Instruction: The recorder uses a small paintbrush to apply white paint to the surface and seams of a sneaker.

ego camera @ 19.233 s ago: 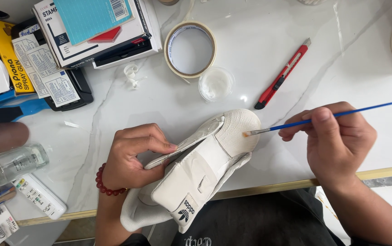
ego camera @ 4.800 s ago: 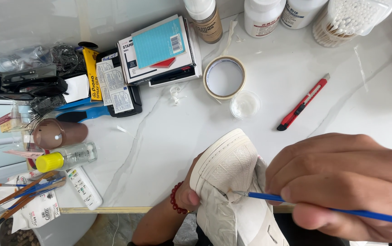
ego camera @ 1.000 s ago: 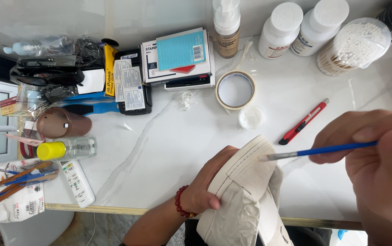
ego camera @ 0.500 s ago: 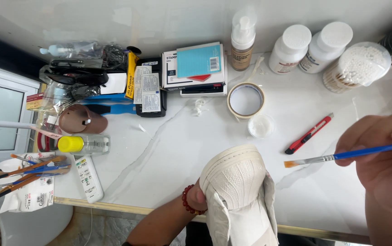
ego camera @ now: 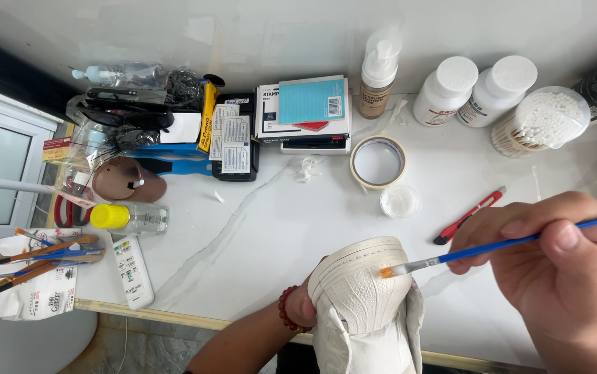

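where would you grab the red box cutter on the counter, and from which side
Grip the red box cutter across the middle of its slim body, coming straight down from above. It lies flat and slanted on the white counter, long sides free, between the small lid and the right hand.

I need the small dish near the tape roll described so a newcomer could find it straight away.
Start at the white marble table and find the roll of tape lying flat near its middle, in front of the stack of boxes. Just below the roll, toward the red utility knife, sits the small dish. It is a shallow clear round cup with white contents, smaller than the roll and with no hole.
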